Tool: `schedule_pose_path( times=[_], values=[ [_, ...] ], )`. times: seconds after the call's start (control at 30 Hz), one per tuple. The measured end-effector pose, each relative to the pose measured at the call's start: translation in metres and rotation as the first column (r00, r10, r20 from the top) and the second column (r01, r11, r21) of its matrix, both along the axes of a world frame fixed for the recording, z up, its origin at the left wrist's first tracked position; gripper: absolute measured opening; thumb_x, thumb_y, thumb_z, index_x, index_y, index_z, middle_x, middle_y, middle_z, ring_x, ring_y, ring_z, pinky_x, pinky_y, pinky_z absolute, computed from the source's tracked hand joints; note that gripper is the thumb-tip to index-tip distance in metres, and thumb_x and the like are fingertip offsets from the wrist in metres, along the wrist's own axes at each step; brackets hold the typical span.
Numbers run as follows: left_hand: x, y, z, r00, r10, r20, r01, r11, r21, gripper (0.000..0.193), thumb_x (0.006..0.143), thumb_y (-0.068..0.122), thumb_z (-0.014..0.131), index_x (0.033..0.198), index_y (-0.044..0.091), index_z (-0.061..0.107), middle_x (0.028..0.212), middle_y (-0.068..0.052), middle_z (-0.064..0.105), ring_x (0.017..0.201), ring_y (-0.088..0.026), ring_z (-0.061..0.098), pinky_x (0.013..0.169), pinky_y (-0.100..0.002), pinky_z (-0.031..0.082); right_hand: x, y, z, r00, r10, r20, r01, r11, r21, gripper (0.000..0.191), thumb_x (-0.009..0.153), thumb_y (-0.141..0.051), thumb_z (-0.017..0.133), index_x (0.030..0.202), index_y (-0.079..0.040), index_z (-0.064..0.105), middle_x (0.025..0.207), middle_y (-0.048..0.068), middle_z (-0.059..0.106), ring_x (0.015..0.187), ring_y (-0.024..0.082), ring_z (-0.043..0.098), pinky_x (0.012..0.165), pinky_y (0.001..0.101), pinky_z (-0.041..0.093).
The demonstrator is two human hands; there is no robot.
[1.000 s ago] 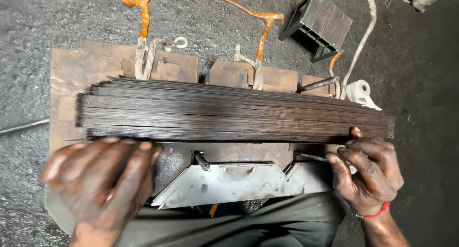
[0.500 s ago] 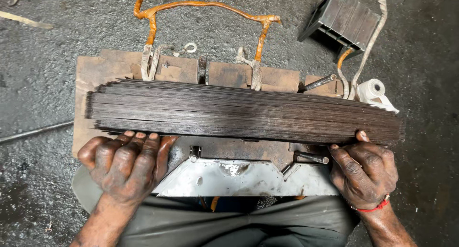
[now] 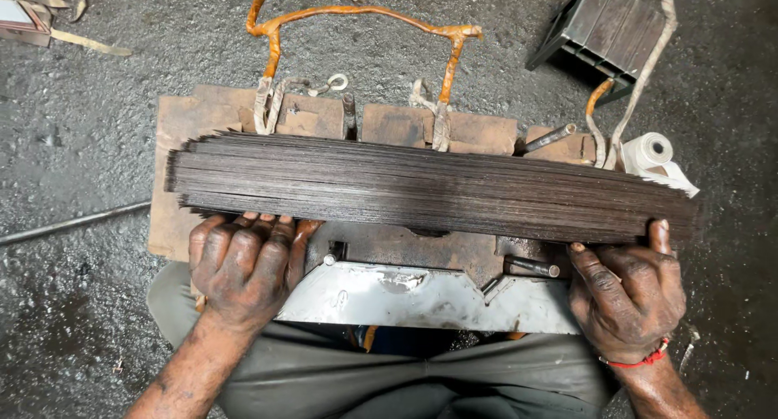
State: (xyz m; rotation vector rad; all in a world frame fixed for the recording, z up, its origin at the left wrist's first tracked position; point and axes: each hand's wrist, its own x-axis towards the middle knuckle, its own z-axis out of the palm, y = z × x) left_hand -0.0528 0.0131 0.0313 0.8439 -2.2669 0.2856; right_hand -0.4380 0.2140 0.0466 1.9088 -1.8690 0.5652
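Rough grey concrete floor [image 3: 97, 143] fills the head view, stained dark toward 7 o'clock. At the centre sits a transformer core [image 3: 324, 119] with brown paper-wrapped coil blocks along its far side, and across it lies a long stack of thin dark metal strips [image 3: 429, 190], running from 9 o'clock to 3 o'clock, its ends slightly ragged.

The left hand [image 3: 243, 265], black with grime, rests at the near edge of the stack toward 8 o'clock; its fingertips [image 3: 263, 220] press against the strips' side, fingers curled but closed on nothing. The right hand [image 3: 628, 293], with a red band [image 3: 640, 360] at the wrist, is at 4 o'clock, thumb raised against the stack's right end and fingers bent under its near edge, steadying rather than enclosing it.

Between the two hands, just nearer than the stack, lies a bright steel bracket [image 3: 421, 297] with a notched edge, and a short bolt [image 3: 531, 266] protrudes beside the right hand. The stack hides most of the core beneath it.

Orange sleeved leads [image 3: 356, 14] loop away toward 12 o'clock, one ending in a ring lug [image 3: 336, 82]. At 2 o'clock stands a dark block of laminations [image 3: 604, 26], and just beside the stack's right end sits a white tape roll [image 3: 648, 153]. A thin metal rod [image 3: 69, 223] lies on the floor at 9 o'clock. The person's grey trousers [image 3: 389, 378] show at 6 o'clock.
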Motion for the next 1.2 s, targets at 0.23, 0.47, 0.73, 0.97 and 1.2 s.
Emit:
schedule_pose_path(
  times=[0.23,0.47,0.73,0.97,1.2],
  values=[
    [-0.002,-0.001,0.014,1.0,-0.004,-0.01,0.005,0.996,0.089,0.027,0.089,0.022,0.087,0.083,0.009,0.065,0.085,-0.007,0.056,0.082,-0.028,0.055,0.077,-0.045,0.045,0.01,0.007,-0.01,0.992,-0.066,0.107,0.066,0.998,0.005,0.022,0.091,-0.007,0.084,0.11,-0.014,0.078,0.092,0.005,0.057,0.095,0.025,0.058,0.131,0.0612,0.032],
    [0.004,0.018,0.017,0.998,0.05,0.025,-0.053,0.991,0.127,0.026,0.09,0.022,0.09,0.087,0.011,0.066,0.093,-0.007,0.053,0.088,-0.03,0.054,0.077,-0.046,0.041,0.041,0.026,-0.011,0.927,-0.296,0.231,0.265,0.951,0.159,0.049,0.094,-0.023,0.077,0.141,-0.018,0.064,0.104,0.008,0.055,0.112,0.031,0.056,0.124,0.0792,0.005],
    [0.022,0.028,-0.014,0.984,-0.004,0.176,-0.003,0.999,0.039,0.024,0.103,0.015,0.076,0.124,0.007,0.07,0.114,-0.008,0.055,0.112,-0.026,0.058,0.097,-0.04,0.047,0.055,0.03,-0.004,0.848,-0.346,0.401,0.327,0.938,0.118,0.048,0.088,-0.02,0.075,0.134,-0.018,0.063,0.13,0.019,0.052,0.123,0.038,0.05,0.117,0.0729,0.02],
    [0.023,0.038,-0.01,0.959,-0.006,0.283,-0.008,0.999,0.052,0.023,0.102,0.011,0.071,0.122,0.001,0.066,0.115,-0.014,0.055,0.109,-0.027,0.057,0.1,-0.037,0.052,0.051,0.038,-0.006,0.842,-0.263,0.471,0.252,0.964,0.088,0.048,0.089,-0.013,0.072,0.136,-0.016,0.06,0.145,0.024,0.045,0.133,0.041,0.049,0.121,0.0691,0.029],
    [0.018,0.035,-0.005,0.939,-0.058,0.339,0.046,0.998,0.045,0.02,0.097,0.004,0.077,0.115,-0.003,0.07,0.108,-0.016,0.068,0.101,-0.029,0.064,0.099,-0.04,0.055,0.051,0.038,-0.016,0.852,-0.298,0.431,0.281,0.954,0.103,0.053,0.096,-0.018,0.072,0.146,-0.018,0.055,0.147,0.025,0.045,0.137,0.042,0.047,0.122,0.0711,0.023]
  ],
)
